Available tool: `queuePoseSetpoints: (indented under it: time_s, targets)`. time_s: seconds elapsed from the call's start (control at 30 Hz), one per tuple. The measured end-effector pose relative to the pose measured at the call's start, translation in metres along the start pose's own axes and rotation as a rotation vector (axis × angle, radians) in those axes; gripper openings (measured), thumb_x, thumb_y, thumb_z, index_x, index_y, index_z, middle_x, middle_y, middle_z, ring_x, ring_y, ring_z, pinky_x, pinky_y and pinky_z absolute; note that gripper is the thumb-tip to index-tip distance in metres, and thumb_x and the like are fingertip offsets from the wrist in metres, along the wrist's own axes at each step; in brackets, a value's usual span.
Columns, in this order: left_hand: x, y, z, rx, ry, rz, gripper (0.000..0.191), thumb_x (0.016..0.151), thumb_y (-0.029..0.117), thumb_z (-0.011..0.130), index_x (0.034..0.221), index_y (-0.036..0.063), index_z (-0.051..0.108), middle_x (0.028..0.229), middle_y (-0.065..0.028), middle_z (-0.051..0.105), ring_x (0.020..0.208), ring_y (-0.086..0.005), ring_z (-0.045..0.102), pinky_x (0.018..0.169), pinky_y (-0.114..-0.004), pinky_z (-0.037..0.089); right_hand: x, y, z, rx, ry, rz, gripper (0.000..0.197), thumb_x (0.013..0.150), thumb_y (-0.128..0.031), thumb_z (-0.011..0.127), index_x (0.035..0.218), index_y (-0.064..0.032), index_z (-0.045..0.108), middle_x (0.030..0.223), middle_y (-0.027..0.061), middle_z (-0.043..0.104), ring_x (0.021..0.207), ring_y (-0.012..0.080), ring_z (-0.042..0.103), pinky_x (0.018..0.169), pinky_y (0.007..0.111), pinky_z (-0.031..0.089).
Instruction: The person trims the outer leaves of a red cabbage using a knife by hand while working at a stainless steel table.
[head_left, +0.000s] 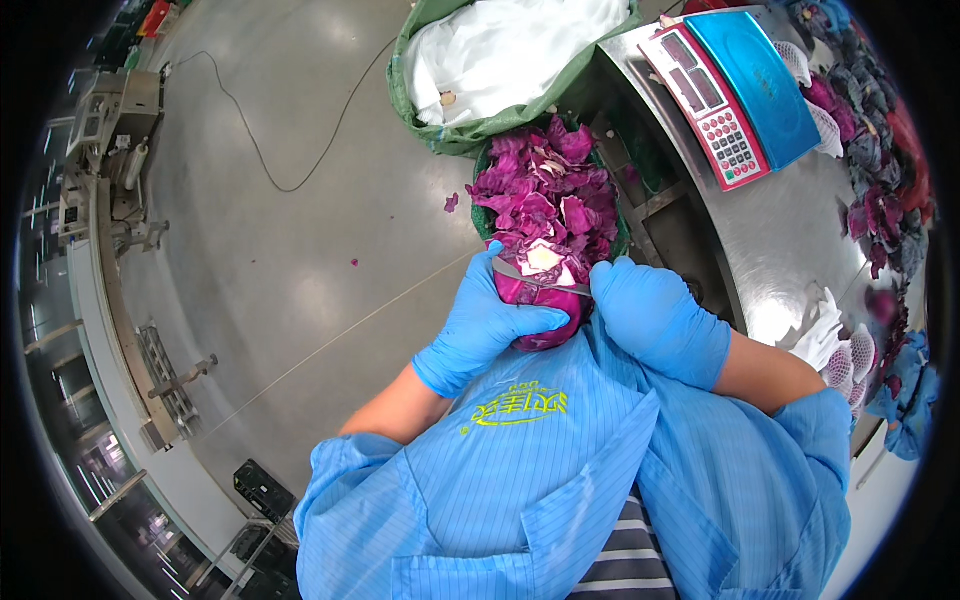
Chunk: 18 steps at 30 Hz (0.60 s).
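Observation:
Close to my chest, my blue-gloved left hand (484, 315) grips a purple cabbage (536, 296), its thumb across the near side. My right hand (649, 311), gloved too, is closed around a knife whose handle is hidden in the fist. The knife's grey blade (529, 279) lies across the cabbage, just on the near side of its pale cut stem. Beyond the cabbage stands a green container (480, 214), heaped with loose purple cabbage leaves (544, 184).
A white-lined green sack (431, 135) stands behind the leaves. On the steel table (795, 225) at right are a red-and-blue scale (727, 97), white foam nets (847, 364) and more leaves (881, 217). Leaf scraps and a cable (259, 150) lie on the floor; machinery (112, 150) lines the left.

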<state>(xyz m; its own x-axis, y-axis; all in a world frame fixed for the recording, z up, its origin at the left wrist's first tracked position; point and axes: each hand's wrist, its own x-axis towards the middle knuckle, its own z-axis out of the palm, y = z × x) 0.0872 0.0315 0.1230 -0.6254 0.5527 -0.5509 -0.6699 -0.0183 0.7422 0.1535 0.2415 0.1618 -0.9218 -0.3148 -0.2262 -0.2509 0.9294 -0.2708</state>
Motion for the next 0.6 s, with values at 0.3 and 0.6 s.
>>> queuePoseSetpoints:
  time_s: [0.3,0.6]
  targets:
    - [-0.005,0.006,0.004,0.044,0.035,-0.017,0.079,0.063,-0.003,0.084,0.132,0.0029,0.046,0.123,-0.0101,0.062,0.110,-0.0211,0.063,0.101,-0.040,0.050,0.010,0.018,0.035,-0.027,0.071,-0.008,0.014,0.082,-0.014,0.060,0.092,-0.0052,0.054,0.078,0.0133,0.060,0.064,0.0282,0.065,0.050,0.039,0.053]
    - [-0.020,0.000,-0.005,0.346,0.084,0.045,0.112,0.053,0.017,0.094,0.142,-0.0035,0.030,0.134,-0.0167,0.051,0.124,-0.0255,0.053,0.106,-0.040,0.044,0.001,0.094,0.093,0.139,-0.300,0.418,0.018,0.090,-0.018,0.058,0.098,-0.0018,0.054,0.092,0.0212,0.066,0.084,0.0399,0.068,0.069,0.050,0.055]
